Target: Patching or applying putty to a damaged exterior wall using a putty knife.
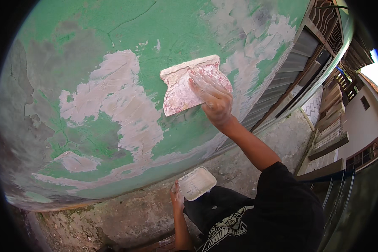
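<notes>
My right hand point(214, 97) is closed round a wide plastic putty spreader point(182, 92), pink and caked with white paste. A thick ridge of putty runs along the spreader's upper edge, which is at the green wall point(155, 25); whether it touches the wall I cannot tell. Pale putty patches point(122, 96) cover parts of that wall. Lower down, my left hand point(177, 196) grips the side of a shallow white rectangular tub point(197, 183) with whitish residue inside. Both hands are smeared with white.
A rough concrete ledge or floor point(143, 210) runs below the wall. To the right stand louvred grey slats point(277, 92) in a wooden frame. Beyond them are a white building point(361, 122) and wooden planks point(329, 145). Dark bare patches and cracks mark the wall's left side.
</notes>
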